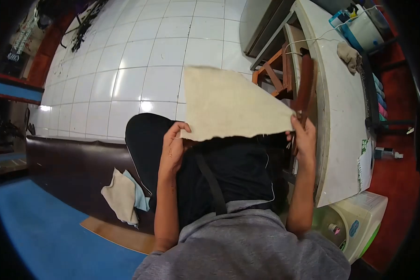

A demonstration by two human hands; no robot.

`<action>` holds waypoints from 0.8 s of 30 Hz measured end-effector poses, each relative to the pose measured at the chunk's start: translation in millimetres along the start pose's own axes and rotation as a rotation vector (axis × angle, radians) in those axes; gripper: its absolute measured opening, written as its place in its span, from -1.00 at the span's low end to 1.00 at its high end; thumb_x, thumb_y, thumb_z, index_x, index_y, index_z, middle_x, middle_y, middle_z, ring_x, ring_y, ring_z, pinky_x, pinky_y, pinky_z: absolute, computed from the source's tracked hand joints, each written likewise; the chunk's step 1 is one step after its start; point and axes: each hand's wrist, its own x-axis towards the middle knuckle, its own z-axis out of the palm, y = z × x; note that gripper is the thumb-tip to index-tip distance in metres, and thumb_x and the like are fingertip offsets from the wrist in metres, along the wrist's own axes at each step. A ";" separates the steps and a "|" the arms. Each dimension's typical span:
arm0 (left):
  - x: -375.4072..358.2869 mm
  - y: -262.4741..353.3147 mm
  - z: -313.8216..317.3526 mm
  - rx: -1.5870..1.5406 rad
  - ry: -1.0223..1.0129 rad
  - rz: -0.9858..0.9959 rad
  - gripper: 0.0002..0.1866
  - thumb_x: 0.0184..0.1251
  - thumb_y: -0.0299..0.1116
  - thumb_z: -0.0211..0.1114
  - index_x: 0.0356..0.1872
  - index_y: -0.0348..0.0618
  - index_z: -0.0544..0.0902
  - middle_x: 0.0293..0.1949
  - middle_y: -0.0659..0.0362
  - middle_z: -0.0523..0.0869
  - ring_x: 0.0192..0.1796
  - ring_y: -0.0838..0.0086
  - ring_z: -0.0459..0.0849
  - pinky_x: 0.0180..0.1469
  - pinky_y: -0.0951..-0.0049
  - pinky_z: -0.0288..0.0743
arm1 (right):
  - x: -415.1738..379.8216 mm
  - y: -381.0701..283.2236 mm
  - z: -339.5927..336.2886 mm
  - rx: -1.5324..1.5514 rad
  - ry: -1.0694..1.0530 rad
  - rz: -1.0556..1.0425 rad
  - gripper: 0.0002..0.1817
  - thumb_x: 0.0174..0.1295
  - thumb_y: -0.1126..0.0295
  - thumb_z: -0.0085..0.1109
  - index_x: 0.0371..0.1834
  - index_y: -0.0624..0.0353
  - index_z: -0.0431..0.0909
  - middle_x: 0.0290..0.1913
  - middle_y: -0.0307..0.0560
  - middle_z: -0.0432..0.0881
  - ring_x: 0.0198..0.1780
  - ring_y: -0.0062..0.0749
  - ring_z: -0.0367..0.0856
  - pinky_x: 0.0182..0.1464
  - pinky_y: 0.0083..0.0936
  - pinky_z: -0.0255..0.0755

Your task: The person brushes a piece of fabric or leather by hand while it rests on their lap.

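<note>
A cream piece of cloth [228,105] with a frayed near edge is stretched between my two hands above my lap. My left hand [172,140] pinches its near left corner, fingers curled over the edge. At the right corner, my right hand [304,137] grips the cloth between thumb and fingers. A long reddish-brown strip [305,86] runs up beside my right hand, along the table's edge. Black fabric [224,172] covers my lap below the cloth.
Cream and light-blue cloth scraps [121,196] lie on the dark brown bench [74,161] to my left. On the right stands a white-topped table [343,121] with a crumpled rag [349,57] and a cable. A wooden stool [273,74] is beneath it; white tiles [158,84] cover the floor ahead.
</note>
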 end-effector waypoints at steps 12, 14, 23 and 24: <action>-33.2 -26.3 6.6 0.641 0.216 0.149 -0.85 0.36 -0.49 0.32 -0.10 -0.25 0.65 -0.42 0.12 0.59 -0.40 0.43 0.68 -0.31 0.43 0.51 | -26.9 33.5 -30.2 -0.890 -0.009 -0.269 -0.63 0.43 0.27 0.22 0.20 0.22 0.59 -0.36 -0.21 0.65 -0.36 -0.63 0.62 -0.34 -0.61 0.47; -37.1 -42.5 5.6 0.786 0.213 0.289 -0.84 0.33 -0.50 0.32 -0.10 -0.23 0.68 -0.39 0.04 0.61 -0.35 0.28 0.69 -0.26 0.32 0.54 | -26.8 18.2 -4.8 -0.708 -0.047 -0.406 -0.55 0.43 0.28 0.22 0.35 0.12 0.55 -0.37 -0.25 0.63 -0.38 -0.67 0.53 -0.31 -0.60 0.43; -24.3 -67.5 -12.7 1.112 -0.002 0.382 -0.74 0.15 -0.52 0.36 -0.11 -0.18 0.81 -0.36 -0.06 0.72 -0.19 0.07 0.68 -0.07 0.16 0.57 | 62.9 11.6 95.2 -1.094 -1.008 -0.209 -0.54 0.38 0.13 0.27 0.31 -0.06 0.59 -0.18 0.09 0.77 -0.20 -0.34 0.73 -0.11 -0.36 0.52; -24.0 -67.5 -12.8 1.105 0.007 0.387 -0.74 0.15 -0.52 0.36 -0.11 -0.18 0.81 -0.36 -0.06 0.72 -0.19 0.07 0.68 -0.07 0.16 0.57 | 74.2 0.5 111.8 -1.217 -0.926 -0.149 -0.54 0.36 0.12 0.28 0.30 -0.04 0.60 -0.11 0.13 0.77 -0.13 -0.23 0.77 -0.05 -0.32 0.54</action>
